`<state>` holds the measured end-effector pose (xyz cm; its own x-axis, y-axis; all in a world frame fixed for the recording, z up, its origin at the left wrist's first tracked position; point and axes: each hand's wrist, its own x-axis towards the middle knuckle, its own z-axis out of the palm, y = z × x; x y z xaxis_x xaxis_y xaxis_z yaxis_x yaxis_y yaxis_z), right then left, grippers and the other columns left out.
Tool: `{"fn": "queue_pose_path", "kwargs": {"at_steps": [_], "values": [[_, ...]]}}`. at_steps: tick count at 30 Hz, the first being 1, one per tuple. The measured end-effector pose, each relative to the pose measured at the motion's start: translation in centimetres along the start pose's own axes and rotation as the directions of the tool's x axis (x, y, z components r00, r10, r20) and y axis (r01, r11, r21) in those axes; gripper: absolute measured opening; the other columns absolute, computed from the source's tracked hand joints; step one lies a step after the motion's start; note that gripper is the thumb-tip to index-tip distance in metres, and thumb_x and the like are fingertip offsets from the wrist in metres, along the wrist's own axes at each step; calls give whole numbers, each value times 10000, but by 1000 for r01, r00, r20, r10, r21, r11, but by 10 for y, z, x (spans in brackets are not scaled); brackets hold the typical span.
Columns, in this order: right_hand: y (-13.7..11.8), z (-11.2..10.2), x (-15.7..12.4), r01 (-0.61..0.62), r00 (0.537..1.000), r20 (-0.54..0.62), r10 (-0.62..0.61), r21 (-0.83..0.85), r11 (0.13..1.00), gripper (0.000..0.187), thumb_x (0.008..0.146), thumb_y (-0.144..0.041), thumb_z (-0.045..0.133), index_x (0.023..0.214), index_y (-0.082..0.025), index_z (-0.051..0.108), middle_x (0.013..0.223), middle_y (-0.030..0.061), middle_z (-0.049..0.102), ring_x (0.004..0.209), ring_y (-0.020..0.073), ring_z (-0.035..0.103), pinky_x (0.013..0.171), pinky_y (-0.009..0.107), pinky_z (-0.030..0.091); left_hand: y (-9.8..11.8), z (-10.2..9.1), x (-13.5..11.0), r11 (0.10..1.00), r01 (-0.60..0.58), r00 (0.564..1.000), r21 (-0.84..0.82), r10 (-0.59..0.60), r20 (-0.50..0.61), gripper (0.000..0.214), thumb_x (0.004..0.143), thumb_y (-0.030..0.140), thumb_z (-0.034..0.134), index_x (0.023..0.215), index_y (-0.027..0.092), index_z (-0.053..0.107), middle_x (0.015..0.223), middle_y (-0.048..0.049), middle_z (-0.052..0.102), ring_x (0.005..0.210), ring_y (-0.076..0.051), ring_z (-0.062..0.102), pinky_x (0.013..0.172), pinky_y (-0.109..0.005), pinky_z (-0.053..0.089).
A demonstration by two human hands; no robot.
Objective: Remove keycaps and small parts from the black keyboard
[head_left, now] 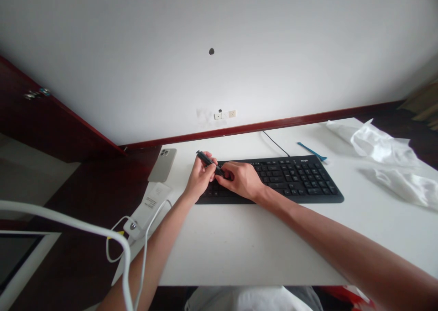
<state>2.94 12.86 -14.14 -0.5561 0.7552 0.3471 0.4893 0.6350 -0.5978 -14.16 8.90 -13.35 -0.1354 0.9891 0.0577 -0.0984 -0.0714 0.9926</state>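
Observation:
A slim black pen (207,161) is held across the space between my hands, its far end pointing up and to the left. My left hand (200,176) grips its barrel, and my right hand (239,179) pinches its lower end with the fingertips. Both hands hover over the left end of a black computer keyboard (297,181), which hides under my right palm in part. The keyboard lies on a white desk (212,247). The pen's lower tip is hidden by my fingers.
A smartphone (163,165) lies face down at the desk's left side, above a labelled white box (150,206) tangled with a white cable (145,251). A blue plastic pry tool (311,152) and crumpled white plastic (383,151) lie to the right. A wall socket (226,114) sits above the desk.

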Motion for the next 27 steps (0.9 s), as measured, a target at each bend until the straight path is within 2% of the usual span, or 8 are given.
{"fn": "queue_pose_path", "kwargs": {"at_steps": [8, 14, 21, 27], "values": [[1, 1, 0, 20, 1000, -12, -20, 12, 1000, 287, 912, -406, 684, 741, -203, 573, 732, -16, 646, 594, 110, 502, 591, 266, 311, 2, 1, 0, 999, -26, 1000, 26, 27, -14, 307, 862, 259, 687, 1068, 227, 463, 955, 35, 609, 522, -20, 464, 505, -193, 390], [3, 1, 0, -45, 997, -58, 50, 75, 996, 310, 929, -444, 672, 757, -210, 563, 677, -28, 617, 563, 109, 505, 575, 259, 314, 6, -8, 2, 999, -3, 1000, -51, 3, 19, 463, 845, 285, 755, 1254, 226, 545, 1015, -3, 611, 715, -84, 604, 679, -245, 510], [3, -2, 1, -73, 996, -49, 78, 93, 993, 329, 940, -472, 656, 763, -213, 556, 661, -29, 601, 559, 113, 508, 570, 252, 312, 8, -8, 1, 1000, 16, 1000, -4, -16, 13, 479, 818, 277, 778, 1259, 213, 600, 1103, -35, 621, 790, -102, 591, 722, -254, 511], [0, -3, 0, -68, 998, 8, 68, 60, 996, 298, 959, -427, 618, 771, -217, 524, 672, -26, 611, 542, 114, 485, 560, 262, 268, 4, -9, 0, 1000, 22, 998, 2, -22, 65, 394, 864, 278, 709, 1240, 233, 597, 999, -2, 608, 730, -92, 558, 708, -244, 489]]}}
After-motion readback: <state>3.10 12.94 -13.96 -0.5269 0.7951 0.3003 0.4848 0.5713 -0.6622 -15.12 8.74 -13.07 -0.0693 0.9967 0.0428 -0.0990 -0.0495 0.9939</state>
